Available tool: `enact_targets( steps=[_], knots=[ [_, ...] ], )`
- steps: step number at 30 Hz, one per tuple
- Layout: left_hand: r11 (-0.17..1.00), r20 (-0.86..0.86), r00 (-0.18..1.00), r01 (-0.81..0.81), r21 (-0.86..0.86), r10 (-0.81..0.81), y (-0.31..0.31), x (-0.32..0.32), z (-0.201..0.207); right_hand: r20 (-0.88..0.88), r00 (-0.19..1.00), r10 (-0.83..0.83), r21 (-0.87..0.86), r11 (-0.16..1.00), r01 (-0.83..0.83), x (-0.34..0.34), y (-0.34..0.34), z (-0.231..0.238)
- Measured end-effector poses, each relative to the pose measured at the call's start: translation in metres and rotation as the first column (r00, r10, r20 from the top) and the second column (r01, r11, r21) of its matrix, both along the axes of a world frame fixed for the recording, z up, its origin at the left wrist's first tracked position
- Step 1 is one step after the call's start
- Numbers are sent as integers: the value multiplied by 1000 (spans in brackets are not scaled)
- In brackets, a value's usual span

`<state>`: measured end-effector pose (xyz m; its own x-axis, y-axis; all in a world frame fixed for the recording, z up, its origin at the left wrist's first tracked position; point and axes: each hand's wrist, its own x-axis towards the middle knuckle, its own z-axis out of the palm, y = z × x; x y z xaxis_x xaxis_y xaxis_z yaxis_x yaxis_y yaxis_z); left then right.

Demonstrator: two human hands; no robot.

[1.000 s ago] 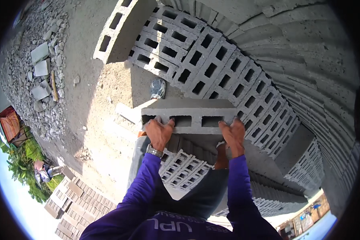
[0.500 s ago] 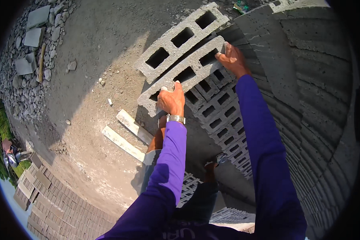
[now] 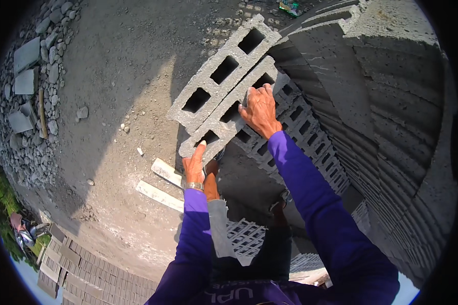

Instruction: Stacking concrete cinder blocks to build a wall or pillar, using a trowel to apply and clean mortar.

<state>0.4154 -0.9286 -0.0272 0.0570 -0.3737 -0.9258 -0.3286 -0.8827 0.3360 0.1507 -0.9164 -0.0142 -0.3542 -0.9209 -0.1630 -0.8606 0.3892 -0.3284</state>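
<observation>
Evidently, my left fingers (image 3: 200,152) pinch the near end of the hollow block (image 3: 222,126), just beside its neighbouring block (image 3: 210,86); my right fingers (image 3: 252,96) curl over it farther along, grip unclear. It's likely heavy, stiff and brittle-edged, best held by its walls.

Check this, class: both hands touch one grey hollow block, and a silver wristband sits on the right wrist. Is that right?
No: the head view shows the silver wristband on the left wrist. Both hands do touch one grey hollow block.

left hand (image 3: 194,166) — grey block (image 3: 221,127), lower end | right hand (image 3: 260,110) — upper half
</observation>
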Motion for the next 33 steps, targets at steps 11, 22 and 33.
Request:
enact_targets(
  steps=[11, 22, 33],
  knots=[
    [944, -82, 990, -133, -303, 114, 13, -61, 7, -36, 999, 7, -70, 997, -9, -55, -14, 14],
    [954, -66, 992, 89, -288, -112, 11, -74, -2, -93, 993, 78, 71, 995, -71, -82, -3, 3],
    [978, -9, 999, 45, -201, -48, 186, -11, -21, 648, 472, -597, 231, 745, 625, -3, 328, -1]
  ],
)
